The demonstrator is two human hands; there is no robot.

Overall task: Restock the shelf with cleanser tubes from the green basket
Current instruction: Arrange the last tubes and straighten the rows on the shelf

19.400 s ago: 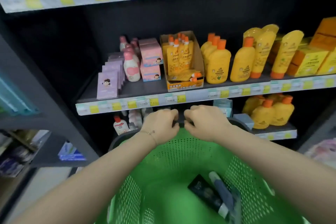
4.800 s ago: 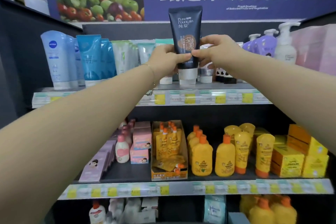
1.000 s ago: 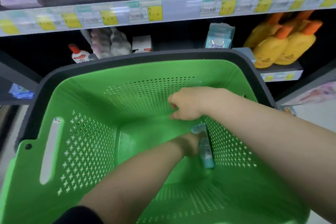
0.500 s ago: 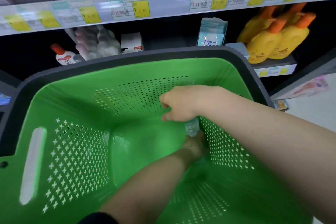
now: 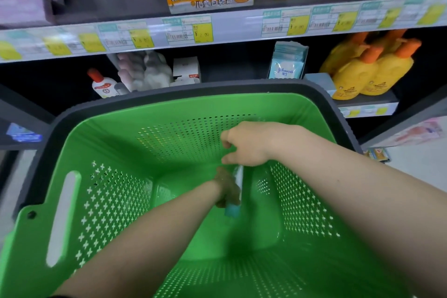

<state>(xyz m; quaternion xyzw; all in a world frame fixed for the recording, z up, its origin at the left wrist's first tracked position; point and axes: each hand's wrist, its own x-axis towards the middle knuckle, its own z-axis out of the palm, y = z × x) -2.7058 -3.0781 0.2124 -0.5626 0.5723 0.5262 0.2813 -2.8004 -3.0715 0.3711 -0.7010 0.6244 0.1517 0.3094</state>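
Deep inside the green basket [image 5: 116,201], a cleanser tube [image 5: 235,191] is gripped by the left hand [image 5: 226,189], long axis near upright, blue cap down. Its top end is pinched by the right hand [image 5: 244,144]. Stocked shelves [image 5: 242,26] stand behind.

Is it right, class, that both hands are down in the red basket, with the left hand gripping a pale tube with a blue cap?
Not quite: the head view shows the basket is green, not red. Both the left hand and right hand are in it, the left gripping the tube.
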